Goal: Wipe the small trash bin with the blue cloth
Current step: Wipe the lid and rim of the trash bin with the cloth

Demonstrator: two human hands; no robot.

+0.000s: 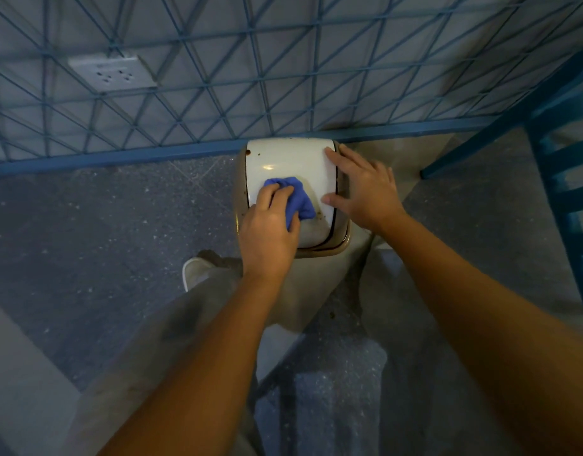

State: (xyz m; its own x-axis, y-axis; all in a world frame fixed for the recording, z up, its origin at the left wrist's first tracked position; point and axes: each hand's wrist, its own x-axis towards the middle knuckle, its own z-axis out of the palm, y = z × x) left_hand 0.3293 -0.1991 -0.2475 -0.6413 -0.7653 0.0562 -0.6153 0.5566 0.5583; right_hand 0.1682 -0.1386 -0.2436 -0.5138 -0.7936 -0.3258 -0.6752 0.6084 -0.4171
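Centre of frame: small trash bin (291, 166) with a white swing lid in a beige rim, standing on speckled grey floor (102, 218) against a blue wire grid panel (218, 77); brown spots show at the lid's upper left corner and along its lower right edge. Left hand (267, 235) grips a bunched blue cloth (298, 199) pressed onto the lid's lower half, while the right hand (365, 189) lies flat, fingers spread, on the lid's right edge and rim. Upper left, behind the grid: 1 white wall socket (114, 72); right edge: blue frame (559, 179).
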